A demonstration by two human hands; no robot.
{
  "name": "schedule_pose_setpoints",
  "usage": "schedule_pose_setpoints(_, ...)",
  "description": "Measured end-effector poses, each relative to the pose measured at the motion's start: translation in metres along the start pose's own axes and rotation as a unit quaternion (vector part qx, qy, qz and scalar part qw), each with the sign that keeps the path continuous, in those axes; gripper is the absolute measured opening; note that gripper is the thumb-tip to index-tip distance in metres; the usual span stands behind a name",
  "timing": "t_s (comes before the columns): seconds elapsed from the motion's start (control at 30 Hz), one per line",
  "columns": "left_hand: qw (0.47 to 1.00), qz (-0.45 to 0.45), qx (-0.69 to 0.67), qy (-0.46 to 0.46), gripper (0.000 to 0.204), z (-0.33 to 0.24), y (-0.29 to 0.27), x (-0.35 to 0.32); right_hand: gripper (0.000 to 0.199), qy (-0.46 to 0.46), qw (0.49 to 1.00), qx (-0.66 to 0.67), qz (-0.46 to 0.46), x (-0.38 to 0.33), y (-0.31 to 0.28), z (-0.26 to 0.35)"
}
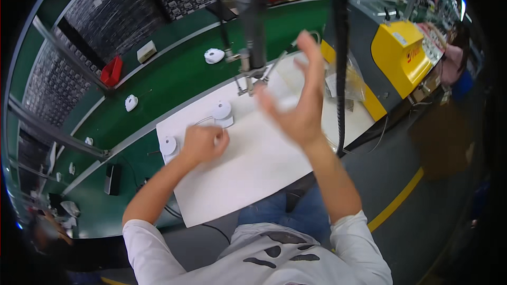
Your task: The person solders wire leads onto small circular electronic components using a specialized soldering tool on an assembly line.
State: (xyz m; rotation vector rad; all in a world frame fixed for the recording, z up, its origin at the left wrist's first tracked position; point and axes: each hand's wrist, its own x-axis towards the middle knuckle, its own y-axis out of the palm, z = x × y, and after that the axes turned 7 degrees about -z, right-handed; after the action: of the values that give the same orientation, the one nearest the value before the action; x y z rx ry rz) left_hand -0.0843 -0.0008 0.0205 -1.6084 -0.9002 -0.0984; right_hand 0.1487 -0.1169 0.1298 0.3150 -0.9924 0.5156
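Over the white work board (237,179), my left hand (203,143) is closed with its fingers curled; whatever lies inside them, if anything, is hidden. Just beyond it stands a white round plastic part on a small base (223,112). A second such white part (169,146) sits at the board's left edge, beside my left wrist. My right hand (300,110) is raised with thumb and fingers spread, slightly blurred, and holds nothing I can see. Near its fingertips hangs a dark cylindrical tool (252,26) with a metal clamp-like lower end (251,76).
Behind the board runs a green conveyor (174,82) carrying white plastic parts (214,56). A black corded hose (341,74) hangs right of my right hand. A yellow and grey machine (396,55) stands at right. A red bin (111,72) lies far left; another person (455,58) is far right.
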Motion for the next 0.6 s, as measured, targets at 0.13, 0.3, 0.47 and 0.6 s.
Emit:
schedule_pose_setpoints(0.13, 0.988, -0.11, 0.104, 0.002, 0.023, 0.045, -0.037, 0.079, 0.052, 0.247, 0.914, 0.306, 0.099, 0.062, 0.053, 0.003)
schedule_pose_setpoints(0.3, 0.973, -0.016, 0.207, -0.103, 0.022, 0.171, 0.01, 0.137, 0.029, 0.267, 0.905, 0.319, 0.087, 0.056, 0.088, -0.002)
schedule_pose_setpoints(0.47, 0.984, -0.046, 0.166, -0.045, 0.04, 0.2, 0.067, 0.184, 0.016, 0.215, 0.946, 0.244, 0.005, 0.062, 0.095, -0.013)
schedule_pose_setpoints(0.6, 0.982, -0.013, 0.186, -0.005, 0.035, 0.221, 0.099, 0.203, 0.012, 0.142, 0.96, 0.235, -0.06, 0.083, 0.083, -0.024)
